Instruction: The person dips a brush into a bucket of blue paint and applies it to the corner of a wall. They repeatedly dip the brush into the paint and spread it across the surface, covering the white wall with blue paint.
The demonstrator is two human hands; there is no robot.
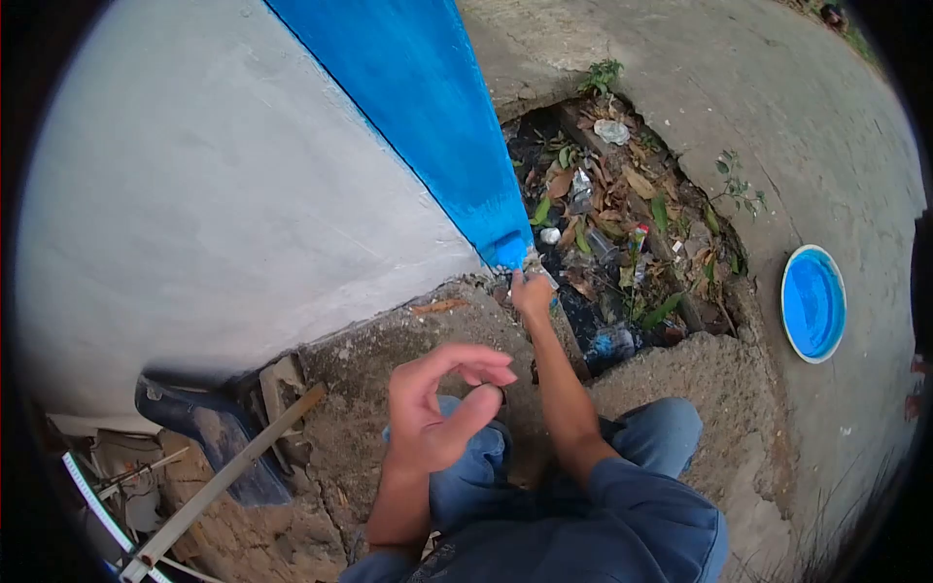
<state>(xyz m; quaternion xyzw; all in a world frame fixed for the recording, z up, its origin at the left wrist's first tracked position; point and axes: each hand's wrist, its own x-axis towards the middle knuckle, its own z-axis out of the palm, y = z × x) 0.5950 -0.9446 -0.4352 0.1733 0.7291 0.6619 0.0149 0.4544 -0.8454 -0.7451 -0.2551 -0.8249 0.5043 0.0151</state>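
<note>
My right hand (531, 294) is closed round the handle of a paintbrush (509, 253), whose blue bristles touch the bottom of the blue painted strip (418, 87) at the wall's corner. My left hand (449, 398) is raised above my knee, fingers curved and apart from the thumb, with nothing between them. A white-rimmed basin (814, 303) of blue paint rests on the concrete at the right. To the left of the strip is the pale wall (224, 185).
Beside the corner lies a broken pit (622, 214) full of leaves, litter and dark water. At lower left are a dark plastic piece (219, 437) and a long wooden stick (233, 476). A small plant (603, 74) grows at the pit's far edge.
</note>
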